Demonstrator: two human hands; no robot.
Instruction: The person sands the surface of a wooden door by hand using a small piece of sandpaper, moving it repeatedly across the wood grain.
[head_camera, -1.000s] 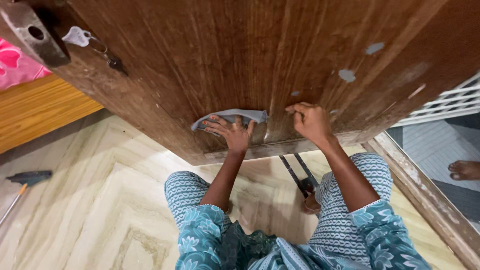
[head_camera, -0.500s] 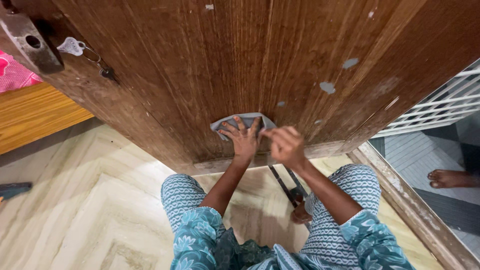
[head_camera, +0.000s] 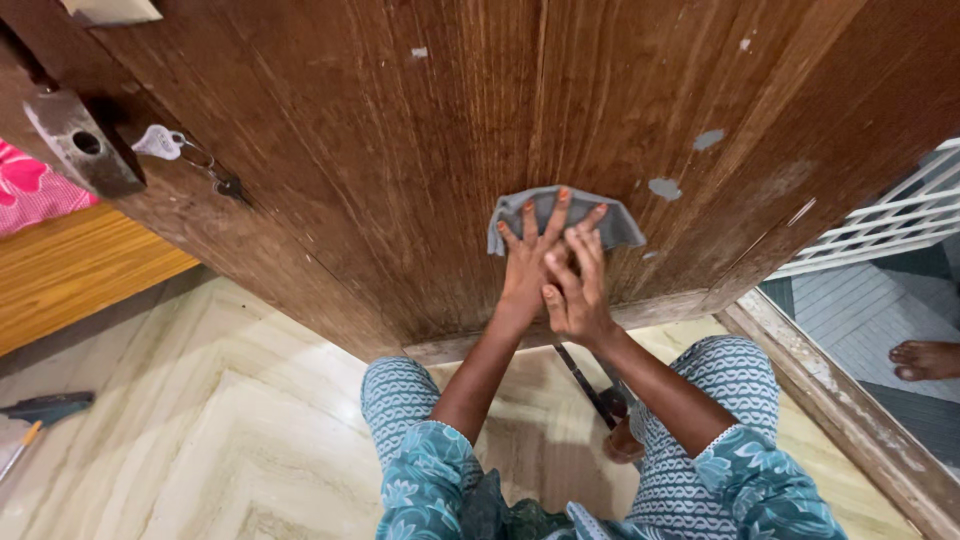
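Both hands pressed a grey cloth (head_camera: 560, 215) flat against the lower part of a dark wooden door (head_camera: 420, 150). The left hand (head_camera: 528, 262) lay spread on the cloth, fingers (head_camera: 560, 210) fanned wide and pointing up the door, gripping nothing. The right hand (head_camera: 578, 290) overlapped it just beside, its fingers also extended flat over the left hand and the cloth's lower edge; whether any fingertip pinched the fabric could not be made out. Much of the cloth was hidden under the two hands, only its top edge and corners showing. Pale chipped patches (head_camera: 664, 187) marked the door just right of the cloth. Far to the left of the cloth, a metal latch plate (head_camera: 80, 145) and a key with a white tag (head_camera: 160, 142) hung on the door edge. Below the door a thin dark metal stand (head_camera: 590, 385) was partly hidden by the right forearm. A bare foot (head_camera: 925, 358) of another person showed at the frame's right edge, cut off.
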